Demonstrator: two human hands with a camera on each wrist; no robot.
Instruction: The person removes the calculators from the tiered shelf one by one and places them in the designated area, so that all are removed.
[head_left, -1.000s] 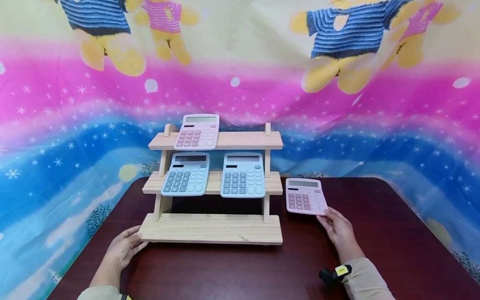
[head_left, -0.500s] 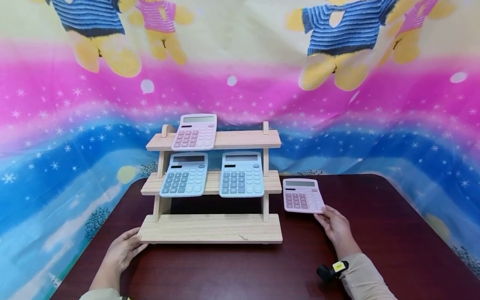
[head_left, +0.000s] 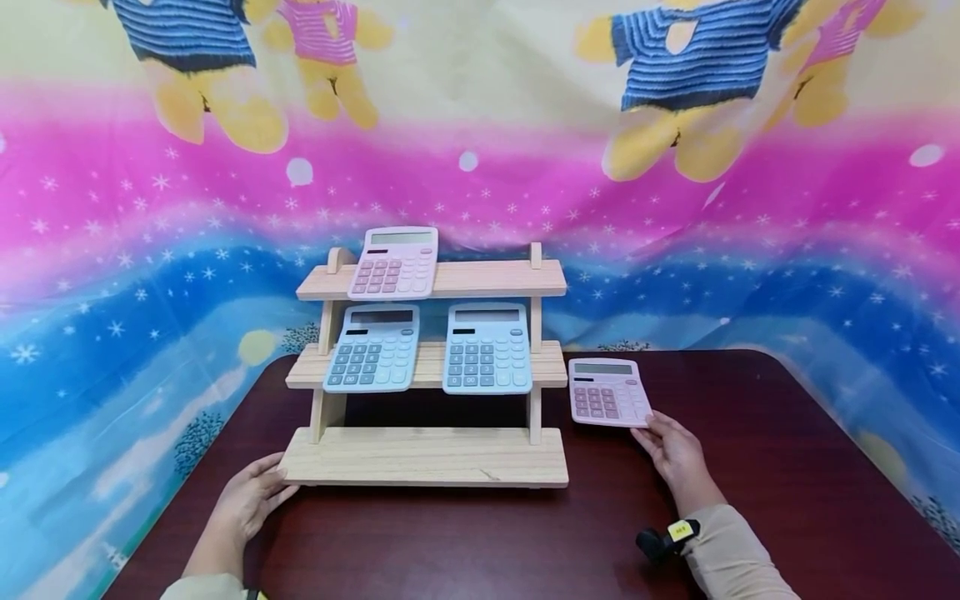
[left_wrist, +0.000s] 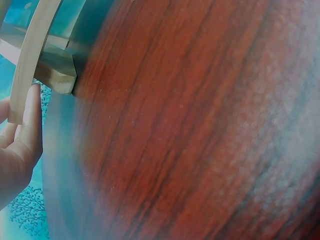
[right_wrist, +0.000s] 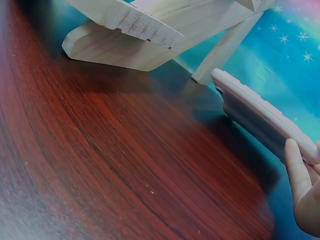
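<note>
A three-tier wooden display rack (head_left: pixel 427 458) stands on the table. My left hand (head_left: pixel 247 500) grips the left end of its lowest board, with thumb and fingers on opposite faces in the left wrist view. To the right of the rack, my right hand (head_left: pixel 677 458) pinches the lower right corner of a pink calculator (head_left: pixel 609 392). The right wrist view shows this calculator (right_wrist: pixel 260 115) from its edge and underside, tilted and raised above the tabletop. Another pink calculator (head_left: pixel 393 262) leans on the top tier. Two blue calculators (head_left: pixel 372 348) stand side by side on the middle tier.
The dark red-brown table (head_left: pixel 465 542) has rounded far corners. A printed cloth (head_left: pixel 480 192) with bears and snowflakes hangs behind and along the sides. A black wrist camera (head_left: pixel 660 542) is strapped at the right sleeve.
My right hand and the pink calculator have shifted very slightly left, closer to the rack. The left hand keeps its grip, and the rack and other calculators stay put.
</note>
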